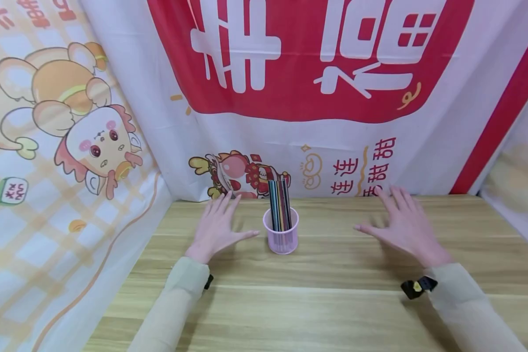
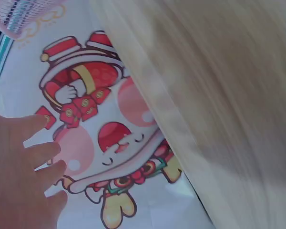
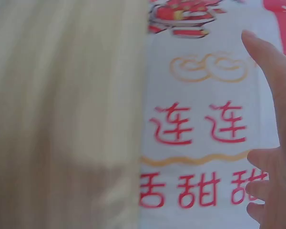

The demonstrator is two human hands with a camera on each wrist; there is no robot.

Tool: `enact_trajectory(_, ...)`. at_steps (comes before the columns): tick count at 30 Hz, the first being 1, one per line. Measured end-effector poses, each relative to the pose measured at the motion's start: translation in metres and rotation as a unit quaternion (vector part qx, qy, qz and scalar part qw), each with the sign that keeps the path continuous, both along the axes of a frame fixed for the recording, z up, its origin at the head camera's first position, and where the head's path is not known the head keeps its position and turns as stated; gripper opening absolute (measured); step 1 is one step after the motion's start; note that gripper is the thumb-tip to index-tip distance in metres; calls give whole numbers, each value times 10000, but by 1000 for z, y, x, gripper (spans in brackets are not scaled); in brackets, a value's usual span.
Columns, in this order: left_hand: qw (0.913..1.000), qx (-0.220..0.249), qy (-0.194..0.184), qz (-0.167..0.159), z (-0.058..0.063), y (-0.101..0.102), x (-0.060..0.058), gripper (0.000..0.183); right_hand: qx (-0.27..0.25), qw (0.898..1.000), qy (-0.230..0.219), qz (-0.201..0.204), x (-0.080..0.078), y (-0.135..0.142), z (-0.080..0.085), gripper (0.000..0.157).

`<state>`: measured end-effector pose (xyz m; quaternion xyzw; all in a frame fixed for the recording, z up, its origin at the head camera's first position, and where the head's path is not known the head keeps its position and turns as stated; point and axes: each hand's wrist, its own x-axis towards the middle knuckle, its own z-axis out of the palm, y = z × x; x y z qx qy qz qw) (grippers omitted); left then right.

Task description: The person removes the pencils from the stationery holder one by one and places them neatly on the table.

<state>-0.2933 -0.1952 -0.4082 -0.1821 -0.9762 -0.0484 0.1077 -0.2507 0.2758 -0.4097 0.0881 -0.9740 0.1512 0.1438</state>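
Note:
A pink mesh pen cup (image 1: 283, 242) stands upright near the table's back edge, with several slim dark and coloured pencils (image 1: 280, 205) leaning in it. Just left of the cup is my left hand (image 1: 217, 226), fingers spread and thumb pointing at the cup without touching it. Farther off on the right, my right hand (image 1: 402, 227) is spread too, its thumb turned inward, holding nothing. In the left wrist view, part of the cup (image 2: 26, 12) and some pencils (image 2: 2, 55) show at the top left corner. The right wrist view shows only the hand (image 3: 279, 157), table and cloth.
The wood-grain table (image 1: 290, 313) ends at a white printed cloth (image 1: 255, 132) hanging behind it. Another patterned cloth (image 1: 70, 234) borders the left side, and a pale one (image 1: 515, 171) the right. A black strap piece (image 1: 418, 287) is at the right wrist.

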Motion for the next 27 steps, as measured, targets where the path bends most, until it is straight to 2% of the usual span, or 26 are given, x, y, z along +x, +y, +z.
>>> enact_trajectory(3,9984,528,-159,-130,3,9,1,122,-374,9993,-8,-32,1,-10,12,117)
enact_trajectory(5,9922,1169,-383,-211,4,15,2,121,-707,9975,-24,-44,1,-17,21,116)
enact_trajectory(6,9864,1540,-532,-233,3,19,2,120,-891,9960,-14,-36,1,-22,25,115)
enact_trajectory(8,9674,2373,-856,-238,1,27,4,115,-1328,9911,-82,14,2,-31,34,111)
enact_trajectory(10,9403,3189,-1164,-263,-2,34,5,107,-1841,9827,-164,113,2,-43,41,106)
enact_trajectory(13,9016,4030,-1519,-392,-9,44,5,97,-2569,9656,-316,258,2,-64,49,97)
enact_trajectory(15,8854,4312,-1657,-512,-15,50,5,94,-2934,9545,-362,393,0,-78,50,91)
enact_trajectory(18,8694,4574,-1745,-669,-23,56,4,95,-3217,9439,-391,641,-6,-98,48,84)
enact_trajectory(22,8565,4819,-1685,-763,-28,63,4,98,-3505,9301,-508,979,-16,-118,44,73)
enact_trajectory(27,8439,5021,-1731,-760,-28,69,5,94,-3804,9146,-738,1154,-31,-135,35,57)
